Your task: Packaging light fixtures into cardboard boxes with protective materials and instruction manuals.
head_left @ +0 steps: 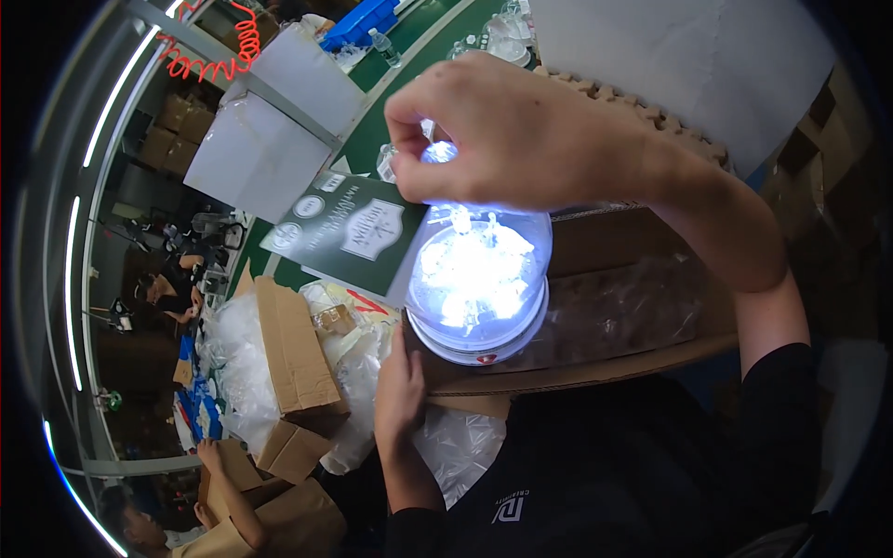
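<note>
My right hand (512, 130) is closed at the top of a clear domed lamp (479, 279), thumb and fingers pinched together over its upper end. The lamp glows bright white, with small pale shapes inside and a white round base bearing a red mark. Below and beside it lies a long open cardboard carton (595, 367). My left hand (400, 386) grips the carton's left end, close to the lamp's base. A green printed panel (344, 232) with white lettering stands just left of the lamp; its lower edge is partly hidden.
Clear plastic packing lies inside the carton. To the left, a smaller cardboard box (302, 349) sits among clear plastic bags (237, 363). A green table (372, 88) holds a water bottle (384, 48) and a blue bin (361, 23). Another person (233, 502) works at lower left.
</note>
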Tool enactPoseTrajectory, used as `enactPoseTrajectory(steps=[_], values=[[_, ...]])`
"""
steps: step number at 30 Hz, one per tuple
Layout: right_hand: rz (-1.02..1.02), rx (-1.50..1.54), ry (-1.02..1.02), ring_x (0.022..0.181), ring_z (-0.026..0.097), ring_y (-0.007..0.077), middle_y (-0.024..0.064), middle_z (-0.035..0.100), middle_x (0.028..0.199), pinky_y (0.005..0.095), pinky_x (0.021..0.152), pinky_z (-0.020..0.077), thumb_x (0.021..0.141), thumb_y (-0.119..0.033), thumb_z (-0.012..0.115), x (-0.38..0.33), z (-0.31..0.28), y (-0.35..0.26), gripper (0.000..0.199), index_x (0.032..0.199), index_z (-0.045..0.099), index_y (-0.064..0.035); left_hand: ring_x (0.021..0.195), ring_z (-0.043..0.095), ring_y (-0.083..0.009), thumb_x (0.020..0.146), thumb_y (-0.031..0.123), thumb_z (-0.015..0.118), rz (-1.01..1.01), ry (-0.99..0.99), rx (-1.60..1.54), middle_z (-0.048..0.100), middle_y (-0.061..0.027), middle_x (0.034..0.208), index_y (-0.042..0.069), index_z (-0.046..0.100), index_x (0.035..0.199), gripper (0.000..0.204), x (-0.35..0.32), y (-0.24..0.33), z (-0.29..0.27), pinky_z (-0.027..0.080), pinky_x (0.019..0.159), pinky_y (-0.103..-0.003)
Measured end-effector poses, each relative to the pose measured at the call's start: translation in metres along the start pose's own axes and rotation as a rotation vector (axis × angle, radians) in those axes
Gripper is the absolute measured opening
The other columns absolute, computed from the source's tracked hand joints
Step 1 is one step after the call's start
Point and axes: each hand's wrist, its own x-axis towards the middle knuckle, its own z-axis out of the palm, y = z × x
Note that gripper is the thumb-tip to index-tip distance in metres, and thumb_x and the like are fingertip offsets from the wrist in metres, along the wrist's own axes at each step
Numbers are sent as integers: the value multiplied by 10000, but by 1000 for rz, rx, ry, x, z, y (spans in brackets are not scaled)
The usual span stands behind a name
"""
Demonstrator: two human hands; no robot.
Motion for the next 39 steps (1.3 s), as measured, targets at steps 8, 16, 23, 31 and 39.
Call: enactPoseTrajectory(steps=[8,16,23,31,39], values=[[60,126,-107,581,521,128,38,558,653,290,575,431,855,-138,617,-35,6,5,174,748,566,-11,1311,508,-390,955,109,580,-17,-25,-215,470,-301,1425,8,280,1522,649,1,8,-6,419,1046,-411],[297,75,-205,505,472,77,14,509,591,245,493,355,863,-92,602,-91,3,3,104,793,575,-20,1235,517,-435,910,77,612,257,20,46,453,-251,1435,92,432,1449,568,14,20,-11,452,1023,-447],[320,-14,-362,474,556,211,93,578,615,312,483,421,842,-62,640,-102,36,8,70,833,583,-21,1281,491,-423,903,53,622,363,110,189,394,-244,1467,117,489,1405,523,38,16,-11,453,1025,-448],[188,-36,-422,506,602,319,138,605,598,409,490,479,853,-108,664,-150,116,50,112,872,577,-39,913,621,-329,798,34,636,701,-125,444,598,-148,1042,13,647,1003,206,77,67,-18,530,779,-422],[285,-66,-455,532,600,370,150,603,594,463,529,493,857,-110,643,-172,173,88,105,890,574,-38,957,703,-312,773,77,654,324,-1014,942,730,-163,1018,44,730,1045,284,140,37,59,555,804,-400]])
